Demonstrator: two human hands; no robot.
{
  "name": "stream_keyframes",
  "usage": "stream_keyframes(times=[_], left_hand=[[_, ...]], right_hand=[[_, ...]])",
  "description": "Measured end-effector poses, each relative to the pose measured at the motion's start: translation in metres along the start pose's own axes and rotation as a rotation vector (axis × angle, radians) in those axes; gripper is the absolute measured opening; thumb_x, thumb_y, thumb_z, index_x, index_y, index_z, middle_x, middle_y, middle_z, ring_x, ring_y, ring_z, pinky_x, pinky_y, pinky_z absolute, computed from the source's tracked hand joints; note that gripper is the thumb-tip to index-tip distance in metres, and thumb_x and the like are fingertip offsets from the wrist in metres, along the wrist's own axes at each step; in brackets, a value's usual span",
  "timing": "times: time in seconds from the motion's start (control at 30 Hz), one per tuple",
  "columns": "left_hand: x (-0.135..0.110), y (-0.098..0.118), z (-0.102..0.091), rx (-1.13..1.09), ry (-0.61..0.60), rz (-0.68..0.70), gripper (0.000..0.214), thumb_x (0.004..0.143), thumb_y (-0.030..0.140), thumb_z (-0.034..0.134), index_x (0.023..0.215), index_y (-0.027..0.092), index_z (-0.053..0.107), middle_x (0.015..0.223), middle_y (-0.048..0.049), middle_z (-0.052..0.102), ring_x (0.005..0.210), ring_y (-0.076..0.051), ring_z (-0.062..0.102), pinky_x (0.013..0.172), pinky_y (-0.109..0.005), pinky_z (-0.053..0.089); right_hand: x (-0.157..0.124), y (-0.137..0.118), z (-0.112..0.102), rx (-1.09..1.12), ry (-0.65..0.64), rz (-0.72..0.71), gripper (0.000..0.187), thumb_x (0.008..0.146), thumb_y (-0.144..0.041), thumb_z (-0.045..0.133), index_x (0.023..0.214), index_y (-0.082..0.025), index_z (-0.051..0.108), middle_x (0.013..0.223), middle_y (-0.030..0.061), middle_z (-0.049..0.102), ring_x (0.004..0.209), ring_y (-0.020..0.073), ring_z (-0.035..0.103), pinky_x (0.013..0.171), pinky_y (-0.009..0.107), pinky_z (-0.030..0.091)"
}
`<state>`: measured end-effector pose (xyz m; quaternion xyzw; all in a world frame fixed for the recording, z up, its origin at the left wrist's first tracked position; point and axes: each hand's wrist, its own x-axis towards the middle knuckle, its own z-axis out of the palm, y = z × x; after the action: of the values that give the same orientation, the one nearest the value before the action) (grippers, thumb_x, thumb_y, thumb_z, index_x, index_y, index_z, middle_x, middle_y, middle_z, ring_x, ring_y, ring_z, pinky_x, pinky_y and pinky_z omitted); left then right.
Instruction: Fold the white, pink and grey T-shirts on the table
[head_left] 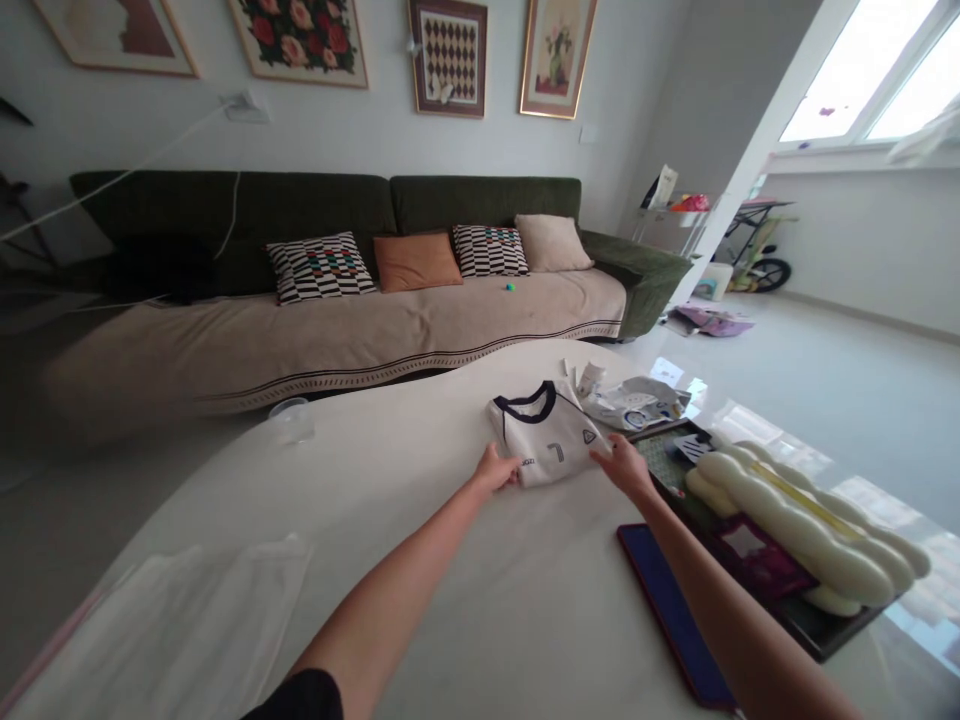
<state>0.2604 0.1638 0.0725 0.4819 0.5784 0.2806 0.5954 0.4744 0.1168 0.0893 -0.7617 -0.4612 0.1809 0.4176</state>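
A white jersey (541,440) with a dark collar and a dark number on its front lies folded on the white table (405,530). My left hand (496,468) grips its near left edge, thumb on top and the other fingers mostly hidden beneath. At the right edge, my right hand (624,465) pinches the cloth in the same way. Both hands are closed on the jersey, which rests low on or just over the tabletop; I cannot tell which.
Right of the jersey are a crumpled plastic packet (637,402), a small white bottle (592,377) and a dark tray (821,648) bearing a puffy cream tissue cover (810,515). A blue tablet (671,610) lies under my right forearm. Leftward stand a clear cup (292,420) and a translucent bag (202,630).
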Motion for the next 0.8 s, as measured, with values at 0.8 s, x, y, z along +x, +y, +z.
stream_keyframes(times=[0.8], left_hand=[[-0.203,-0.143,-0.354,1.119,0.480,0.276,0.040,0.078,0.015,0.043,0.117,0.014,0.053,0.126,-0.0095,0.050,0.121,-0.020,0.040,0.101,-0.033,0.030]], right_hand=[[-0.299,-0.013,0.095,-0.186,-0.449,-0.602,0.039,0.084,-0.037,0.038,0.112,-0.016,0.055,0.124,0.0128,0.051,0.121,0.0223,0.042,0.098,0.038,0.038]])
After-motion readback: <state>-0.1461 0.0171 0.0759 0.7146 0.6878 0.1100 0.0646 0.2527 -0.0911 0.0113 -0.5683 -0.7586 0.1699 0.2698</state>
